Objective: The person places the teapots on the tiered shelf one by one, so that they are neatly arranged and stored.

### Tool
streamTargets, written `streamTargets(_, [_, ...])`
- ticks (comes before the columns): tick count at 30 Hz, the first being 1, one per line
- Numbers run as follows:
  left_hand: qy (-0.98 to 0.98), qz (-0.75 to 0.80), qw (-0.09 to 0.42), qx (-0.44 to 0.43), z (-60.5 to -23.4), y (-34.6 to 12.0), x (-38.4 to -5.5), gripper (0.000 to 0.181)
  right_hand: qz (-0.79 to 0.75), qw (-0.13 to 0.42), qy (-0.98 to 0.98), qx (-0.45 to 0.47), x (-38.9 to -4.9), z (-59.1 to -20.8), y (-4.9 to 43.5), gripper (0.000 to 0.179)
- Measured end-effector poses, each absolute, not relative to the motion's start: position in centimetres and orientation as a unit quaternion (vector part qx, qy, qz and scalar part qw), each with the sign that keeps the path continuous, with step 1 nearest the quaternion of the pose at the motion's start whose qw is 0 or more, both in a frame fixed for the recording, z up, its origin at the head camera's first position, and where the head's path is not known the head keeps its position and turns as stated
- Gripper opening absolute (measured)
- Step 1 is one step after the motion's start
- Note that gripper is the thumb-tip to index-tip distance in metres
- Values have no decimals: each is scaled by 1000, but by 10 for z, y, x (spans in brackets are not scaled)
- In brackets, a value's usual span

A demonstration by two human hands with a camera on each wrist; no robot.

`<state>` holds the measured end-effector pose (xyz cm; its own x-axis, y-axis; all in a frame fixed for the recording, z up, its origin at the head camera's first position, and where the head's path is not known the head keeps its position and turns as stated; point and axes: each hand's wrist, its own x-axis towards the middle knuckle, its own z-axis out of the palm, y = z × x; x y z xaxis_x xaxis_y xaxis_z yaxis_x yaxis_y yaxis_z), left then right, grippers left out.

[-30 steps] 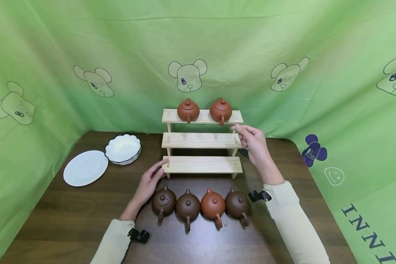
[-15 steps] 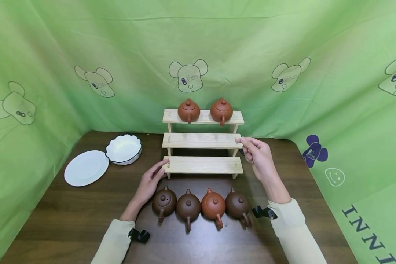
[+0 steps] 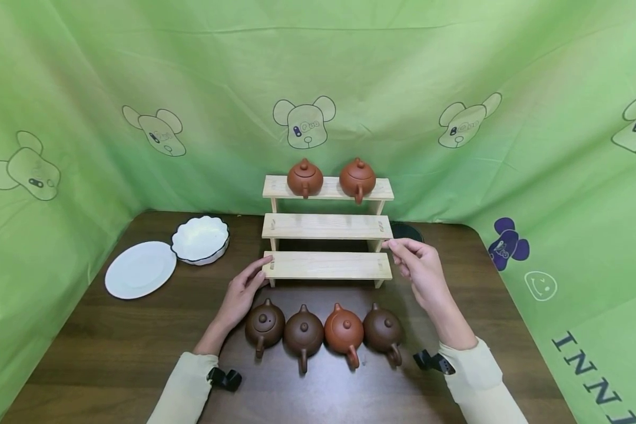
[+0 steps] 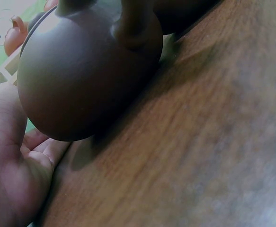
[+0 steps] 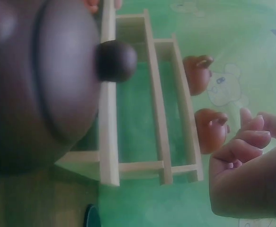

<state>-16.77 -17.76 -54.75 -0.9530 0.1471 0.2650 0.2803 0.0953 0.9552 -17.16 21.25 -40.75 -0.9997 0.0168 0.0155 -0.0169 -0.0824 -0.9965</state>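
A three-tier wooden stand stands mid-table, with two reddish-brown teapots on its top tier. My left hand touches the left end of the bottom tier, fingers extended. Beside the right end, my right hand hovers with fingers loosely curled and nothing in them. In front of the stand, dark brown teapots and one reddish-brown teapot form a row, handles toward me. A dark teapot fills much of the left wrist view. Another dark teapot blocks the left of the right wrist view.
A scalloped white bowl and a white oval plate lie at the left of the table. Behind the stand's right side is a dark round object. A green curtain surrounds the table.
My right hand has drawn back from beside the top-tier teapot, down and toward me along the stand's right side. My left hand and the teapots have stayed put.
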Motion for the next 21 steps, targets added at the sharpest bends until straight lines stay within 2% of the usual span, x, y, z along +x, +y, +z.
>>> streamTargets(10, [-750, -653, 13, -103, -544, -177, -168, 41, 676, -5, -737, -7, -154, -421, 226, 18])
streamTargets(16, [-727, -667, 44, -155, -568, -185, -176, 41, 634, -27, -773, -7, -141, -431, 238, 25])
streamTargets(21, [-740, -657, 52, -137, -548, -177, -167, 40, 612, -33, -790, -4, -132, -441, 251, 27])
